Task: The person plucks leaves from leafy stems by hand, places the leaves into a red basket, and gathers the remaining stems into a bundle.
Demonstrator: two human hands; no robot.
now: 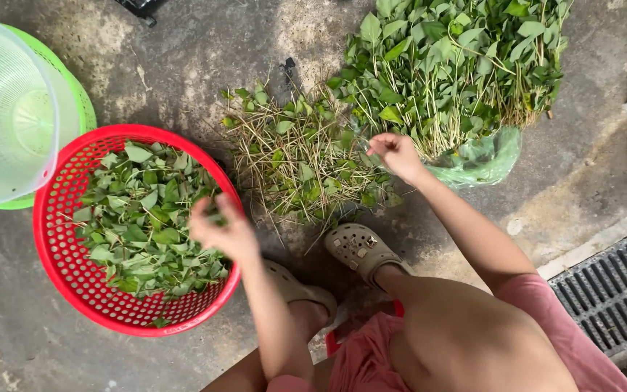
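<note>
Bare concrete floor (183,58) is the workplace, stained and rough. Picked leaves (139,218) fill the red basket (59,276); the left hand (223,231) hovers over its rim, blurred, fingers loosely curled, and I cannot tell whether it grips anything. The right hand (397,154) pinches a stem at the edge of the leafy bundle (451,65), beside the stripped stems (299,160). This looks like leaf-stripping; drawing one stalk free likely needs a firm pinch. A green basket (74,94), a drain grate (611,290) lie around.
</note>
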